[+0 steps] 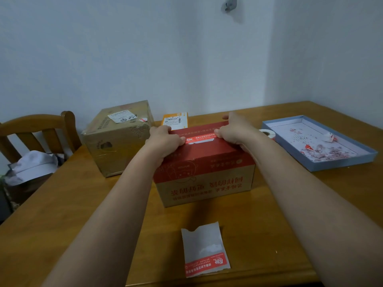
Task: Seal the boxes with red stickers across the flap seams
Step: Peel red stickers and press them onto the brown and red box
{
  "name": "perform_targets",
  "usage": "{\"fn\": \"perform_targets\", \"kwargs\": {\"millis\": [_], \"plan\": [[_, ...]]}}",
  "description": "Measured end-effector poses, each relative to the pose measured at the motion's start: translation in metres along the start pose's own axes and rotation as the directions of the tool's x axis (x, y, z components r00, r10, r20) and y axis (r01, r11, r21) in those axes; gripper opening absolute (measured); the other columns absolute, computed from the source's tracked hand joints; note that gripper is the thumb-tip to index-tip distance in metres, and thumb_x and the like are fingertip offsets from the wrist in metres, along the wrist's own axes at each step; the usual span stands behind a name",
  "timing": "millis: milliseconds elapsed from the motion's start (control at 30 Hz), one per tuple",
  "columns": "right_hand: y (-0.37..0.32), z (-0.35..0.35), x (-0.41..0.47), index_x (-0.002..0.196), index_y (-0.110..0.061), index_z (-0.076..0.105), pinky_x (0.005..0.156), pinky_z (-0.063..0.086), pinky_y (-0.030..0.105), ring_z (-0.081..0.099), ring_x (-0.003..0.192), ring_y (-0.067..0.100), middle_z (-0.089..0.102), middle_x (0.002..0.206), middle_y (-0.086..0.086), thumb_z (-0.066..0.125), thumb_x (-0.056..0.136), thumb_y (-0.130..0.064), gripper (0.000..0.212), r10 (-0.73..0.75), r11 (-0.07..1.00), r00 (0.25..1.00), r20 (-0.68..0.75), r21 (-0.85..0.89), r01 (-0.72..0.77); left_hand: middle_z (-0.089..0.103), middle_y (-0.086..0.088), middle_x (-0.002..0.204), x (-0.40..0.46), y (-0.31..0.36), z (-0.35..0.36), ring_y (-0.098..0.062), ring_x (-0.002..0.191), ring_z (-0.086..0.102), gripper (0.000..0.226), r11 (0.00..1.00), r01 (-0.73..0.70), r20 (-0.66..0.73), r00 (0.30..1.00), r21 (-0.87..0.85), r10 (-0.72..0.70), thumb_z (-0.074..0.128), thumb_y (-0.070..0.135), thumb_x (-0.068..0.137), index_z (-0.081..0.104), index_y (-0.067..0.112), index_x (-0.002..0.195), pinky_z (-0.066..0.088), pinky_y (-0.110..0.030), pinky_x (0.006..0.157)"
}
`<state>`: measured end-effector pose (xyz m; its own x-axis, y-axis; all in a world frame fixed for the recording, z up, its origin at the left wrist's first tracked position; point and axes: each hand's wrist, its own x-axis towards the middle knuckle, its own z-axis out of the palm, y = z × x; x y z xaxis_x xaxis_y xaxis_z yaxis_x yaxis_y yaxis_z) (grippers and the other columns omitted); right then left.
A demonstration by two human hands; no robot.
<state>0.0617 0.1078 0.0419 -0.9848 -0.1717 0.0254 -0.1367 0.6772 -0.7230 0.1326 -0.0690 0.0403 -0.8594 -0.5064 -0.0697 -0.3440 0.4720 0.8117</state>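
A red and brown cardboard box [204,175] stands in the middle of the wooden table [83,204]. A red sticker [200,139] lies across the seam of its closed top flaps. My left hand [163,142] rests on the box's top left, its thumb pressing the sticker's left end. My right hand [234,132] rests on the top right, its thumb on the sticker's right end and its fingers over the far edge. A backing strip [205,248] with one more red sticker at its near end lies in front of the box.
A taped brown box [118,137] stands at the left, a small yellow parcel [175,120] behind. A sticker roll [267,133] and a blue tray [319,141] with paper scraps lie at the right. A wooden chair [39,131] holds a grey bag.
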Motion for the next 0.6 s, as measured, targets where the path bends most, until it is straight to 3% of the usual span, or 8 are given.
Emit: {"fn": "perform_targets", "kwargs": {"millis": [67,133,200,267,467,600], "plan": [[0.001,-0.002,-0.007,0.137,-0.018,0.041,0.096,0.044,0.041,0.046,0.123,0.03,0.045,0.14,0.009,0.047,0.089,-0.024,0.049,-0.019,1.0,0.999,-0.046,0.0,0.019,0.052,-0.007,0.135,0.001,-0.002,0.001,-0.035,0.117,0.054,0.072,1.0,-0.003,-0.024,1.0,-0.003,0.003,0.063,0.037,0.064,0.05,0.028,0.135,0.048,-0.052,0.096],[0.0,-0.001,-0.015,0.138,-0.015,0.042,0.096,0.041,0.041,0.042,0.128,0.032,0.044,0.142,0.011,0.043,0.091,-0.041,0.054,-0.026,0.998,0.995,-0.095,-0.051,0.021,0.045,-0.005,0.142,-0.004,-0.001,0.003,-0.035,0.121,0.05,0.069,0.999,-0.012,-0.071,0.997,0.051,0.016,0.059,0.045,0.065,0.052,0.028,0.132,0.046,-0.053,0.098],[-0.003,0.003,-0.022,0.14,-0.012,0.038,0.096,0.039,0.043,0.038,0.132,0.033,0.04,0.144,0.014,0.043,0.084,-0.071,0.08,-0.012,0.988,0.991,-0.131,-0.152,-0.008,0.031,-0.005,0.15,-0.012,0.001,0.007,-0.036,0.132,0.038,0.08,0.966,-0.028,-0.112,0.992,0.257,0.059,0.053,0.07,0.077,0.042,0.025,0.142,0.038,-0.052,0.104],[-0.006,0.009,-0.028,0.14,-0.01,0.034,0.095,0.04,0.044,0.037,0.133,0.033,0.038,0.144,0.016,0.047,0.072,-0.084,0.101,-0.027,0.965,0.987,-0.159,-0.26,-0.016,0.028,-0.006,0.151,-0.022,0.005,0.01,-0.036,0.136,0.033,0.099,0.911,-0.036,-0.141,0.985,0.41,0.102,0.046,0.085,0.072,0.035,0.02,0.146,0.036,-0.05,0.102],[-0.004,0.008,-0.019,0.14,-0.017,0.034,0.094,0.042,0.045,0.04,0.132,0.031,0.039,0.142,0.01,0.062,0.069,-0.076,0.097,-0.026,0.976,0.985,-0.17,-0.217,-0.012,0.033,-0.004,0.146,-0.02,0.006,0.009,-0.034,0.131,0.039,0.09,0.928,-0.027,-0.154,0.984,0.371,0.09,0.061,0.078,0.069,0.043,0.022,0.138,0.041,-0.049,0.097],[-0.003,0.004,-0.017,0.138,-0.018,0.035,0.089,0.043,0.043,0.043,0.128,0.03,0.042,0.14,0.009,0.065,0.077,-0.064,0.082,-0.024,0.989,0.988,-0.151,-0.15,0.001,0.033,-0.002,0.142,-0.012,0.003,0.008,-0.032,0.125,0.045,0.086,0.971,-0.043,-0.137,0.987,0.236,0.078,0.07,0.068,0.07,0.044,0.023,0.139,0.046,-0.053,0.098]]}}
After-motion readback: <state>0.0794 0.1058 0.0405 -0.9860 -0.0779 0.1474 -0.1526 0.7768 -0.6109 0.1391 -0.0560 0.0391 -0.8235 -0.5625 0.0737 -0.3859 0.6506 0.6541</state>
